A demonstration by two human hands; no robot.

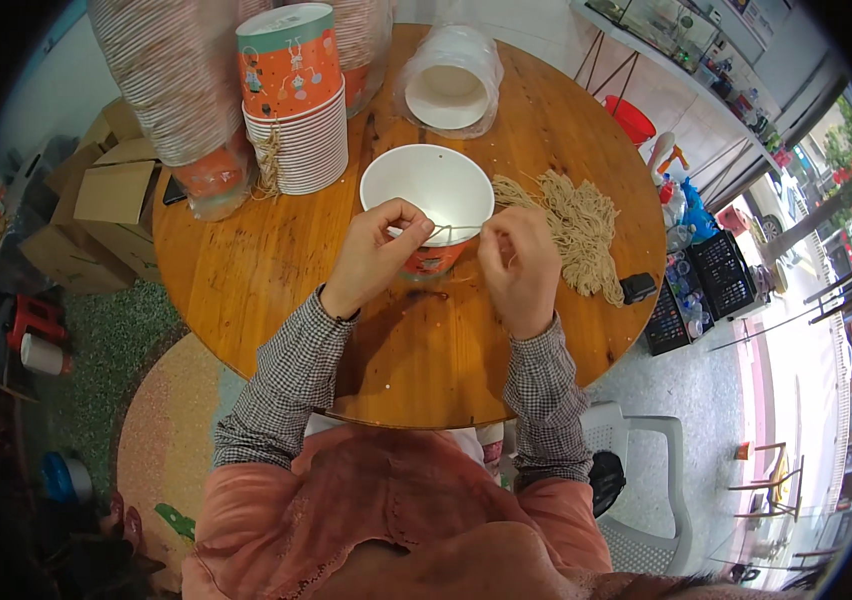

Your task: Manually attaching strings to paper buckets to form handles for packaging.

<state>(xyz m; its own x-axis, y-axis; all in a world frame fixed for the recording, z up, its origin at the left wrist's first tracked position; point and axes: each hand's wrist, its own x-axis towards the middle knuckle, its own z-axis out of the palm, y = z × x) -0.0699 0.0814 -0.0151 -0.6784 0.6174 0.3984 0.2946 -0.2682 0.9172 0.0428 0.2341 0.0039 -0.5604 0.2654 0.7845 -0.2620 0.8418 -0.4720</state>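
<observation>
A round paper tub (416, 180), white inside and orange outside, stands mouth up before me on the wooden table. At its near rim my left hand (374, 255) pinches a thin tan string (454, 229) between thumb and fingers. The string runs along the rim toward my right hand (523, 262), whose thumb and fingertips are pressed together on its other end. Right of the tub lies a loose bundle of tan strings (586, 235), partly behind my right hand. How the string meets the tub wall is too small to tell.
An upside-down stack of orange tubs (296, 90) stands at the back left, with string hanging on it. Beside it are plastic-wrapped stacks (161, 80). A wrapped white stack (449, 90) lies behind. A small black object (637, 288) sits near the table's right edge.
</observation>
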